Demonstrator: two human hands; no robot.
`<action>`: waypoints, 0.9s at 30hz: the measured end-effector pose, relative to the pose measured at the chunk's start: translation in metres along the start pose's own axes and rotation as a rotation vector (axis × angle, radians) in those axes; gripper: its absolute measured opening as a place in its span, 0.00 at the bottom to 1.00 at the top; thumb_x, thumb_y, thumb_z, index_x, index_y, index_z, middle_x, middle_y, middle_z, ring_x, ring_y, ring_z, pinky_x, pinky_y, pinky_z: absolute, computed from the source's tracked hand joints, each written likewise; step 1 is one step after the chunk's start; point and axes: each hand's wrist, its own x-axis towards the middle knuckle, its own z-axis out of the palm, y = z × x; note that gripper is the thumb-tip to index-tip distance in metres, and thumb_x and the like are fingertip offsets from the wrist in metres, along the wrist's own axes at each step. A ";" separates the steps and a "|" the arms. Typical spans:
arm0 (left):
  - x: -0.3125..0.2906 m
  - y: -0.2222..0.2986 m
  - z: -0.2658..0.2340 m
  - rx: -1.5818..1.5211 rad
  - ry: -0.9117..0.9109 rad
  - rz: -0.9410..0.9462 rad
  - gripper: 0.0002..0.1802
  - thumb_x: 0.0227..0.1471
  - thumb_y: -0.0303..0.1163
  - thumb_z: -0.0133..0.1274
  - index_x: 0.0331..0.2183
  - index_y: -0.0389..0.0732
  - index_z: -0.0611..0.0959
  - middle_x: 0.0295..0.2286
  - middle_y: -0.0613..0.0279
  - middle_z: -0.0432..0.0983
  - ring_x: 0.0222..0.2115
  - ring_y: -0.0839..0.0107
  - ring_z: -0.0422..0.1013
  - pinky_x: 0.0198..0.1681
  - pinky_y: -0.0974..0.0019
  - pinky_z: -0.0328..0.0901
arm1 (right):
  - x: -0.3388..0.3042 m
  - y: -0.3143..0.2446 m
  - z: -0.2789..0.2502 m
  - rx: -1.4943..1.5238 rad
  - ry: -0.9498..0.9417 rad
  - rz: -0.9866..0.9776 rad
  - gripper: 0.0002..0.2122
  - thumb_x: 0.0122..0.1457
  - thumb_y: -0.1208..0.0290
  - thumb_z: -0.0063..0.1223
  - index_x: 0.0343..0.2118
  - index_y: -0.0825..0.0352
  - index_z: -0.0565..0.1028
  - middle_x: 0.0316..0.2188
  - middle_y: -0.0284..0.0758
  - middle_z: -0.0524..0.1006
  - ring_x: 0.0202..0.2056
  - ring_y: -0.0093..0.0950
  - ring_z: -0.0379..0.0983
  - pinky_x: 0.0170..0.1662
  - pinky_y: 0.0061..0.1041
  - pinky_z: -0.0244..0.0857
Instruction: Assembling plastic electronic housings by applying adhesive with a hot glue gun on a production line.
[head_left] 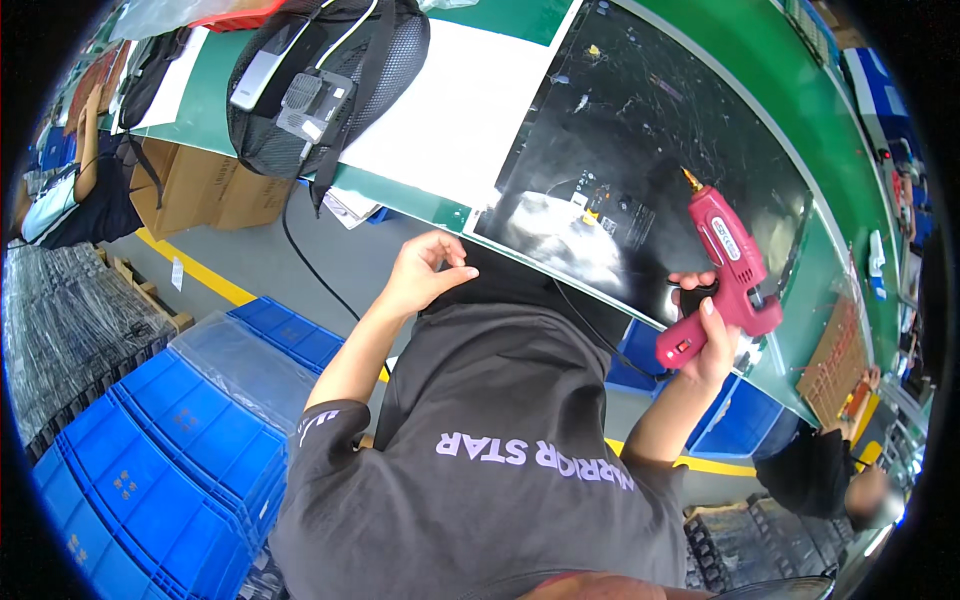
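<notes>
My right hand [712, 340] is wrapped round the handle of a red hot glue gun [728, 245]. The gun is held over the right part of a glossy black panel [690, 130], its brass-coloured nozzle pointing away from me. Thin glue-like strands and small scraps lie on the panel. My left hand [428, 270] hovers by the near edge of the table, left of the panel's corner. Its fingers are loosely curled, the thumb stands apart from them, and nothing shows between them.
A black mesh bag [390, 70] with electronic devices lies at the far left, partly over a white sheet [460, 100]. Blue crates [170, 430] and cardboard boxes [215, 185] stand to my left. A black cord [590, 325] hangs near my waist. Other people work at both sides.
</notes>
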 end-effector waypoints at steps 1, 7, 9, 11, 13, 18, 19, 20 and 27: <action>0.000 0.001 0.001 -0.001 -0.002 -0.002 0.14 0.39 0.17 0.63 0.29 0.38 0.76 0.25 0.69 0.70 0.27 0.81 0.67 0.35 0.75 0.64 | 0.000 0.000 -0.001 -0.003 -0.015 0.002 0.16 0.51 0.75 0.52 0.43 0.72 0.65 0.37 0.43 0.73 0.45 0.40 0.67 0.48 0.32 0.61; -0.002 0.010 0.010 -0.050 -0.031 0.037 0.14 0.42 0.18 0.61 0.33 0.37 0.75 0.26 0.67 0.72 0.28 0.79 0.69 0.36 0.74 0.64 | 0.002 0.000 0.000 -0.003 -0.028 0.005 0.16 0.52 0.75 0.52 0.43 0.71 0.65 0.37 0.43 0.73 0.45 0.40 0.67 0.47 0.32 0.61; -0.002 0.014 0.009 -0.170 0.001 -0.066 0.13 0.45 0.19 0.59 0.35 0.36 0.76 0.26 0.67 0.72 0.27 0.79 0.69 0.36 0.75 0.65 | 0.002 0.000 0.000 0.000 -0.020 -0.001 0.16 0.51 0.75 0.52 0.43 0.71 0.66 0.37 0.43 0.74 0.45 0.40 0.68 0.47 0.33 0.60; -0.002 0.010 0.008 -0.135 0.006 -0.062 0.13 0.46 0.19 0.58 0.36 0.36 0.75 0.25 0.67 0.72 0.27 0.79 0.69 0.34 0.76 0.65 | 0.002 -0.001 -0.001 0.010 -0.020 0.004 0.16 0.52 0.75 0.52 0.43 0.71 0.66 0.36 0.43 0.74 0.44 0.40 0.68 0.47 0.33 0.60; -0.002 0.008 0.007 -0.102 0.010 -0.059 0.13 0.47 0.19 0.57 0.37 0.35 0.75 0.25 0.67 0.72 0.26 0.80 0.69 0.33 0.76 0.64 | 0.001 -0.001 0.001 0.007 -0.018 0.002 0.15 0.51 0.75 0.52 0.43 0.71 0.66 0.37 0.43 0.74 0.44 0.40 0.68 0.47 0.33 0.60; -0.002 0.007 0.011 -0.157 -0.003 -0.071 0.17 0.43 0.15 0.58 0.38 0.36 0.76 0.24 0.70 0.71 0.25 0.83 0.68 0.31 0.79 0.63 | 0.001 -0.001 0.001 0.011 -0.006 -0.004 0.15 0.51 0.75 0.52 0.43 0.72 0.66 0.37 0.43 0.74 0.44 0.40 0.68 0.47 0.33 0.61; -0.002 0.007 0.011 -0.156 -0.005 -0.072 0.17 0.43 0.15 0.58 0.38 0.36 0.76 0.24 0.70 0.71 0.25 0.83 0.68 0.31 0.79 0.63 | 0.001 -0.001 0.002 0.013 -0.006 0.000 0.15 0.51 0.75 0.52 0.43 0.72 0.66 0.37 0.43 0.74 0.45 0.40 0.68 0.47 0.32 0.61; -0.002 0.007 0.011 -0.155 -0.011 -0.082 0.18 0.42 0.14 0.58 0.38 0.37 0.76 0.24 0.69 0.71 0.25 0.83 0.68 0.31 0.79 0.63 | 0.001 -0.001 0.002 0.016 -0.005 0.004 0.15 0.51 0.75 0.52 0.43 0.72 0.66 0.37 0.43 0.74 0.45 0.40 0.68 0.46 0.32 0.61; -0.003 0.010 0.012 -0.230 -0.033 -0.163 0.18 0.42 0.14 0.58 0.38 0.35 0.75 0.29 0.61 0.74 0.30 0.76 0.72 0.37 0.74 0.69 | 0.002 -0.001 0.001 0.011 -0.014 0.001 0.15 0.52 0.75 0.52 0.43 0.72 0.66 0.37 0.43 0.74 0.45 0.41 0.68 0.45 0.31 0.61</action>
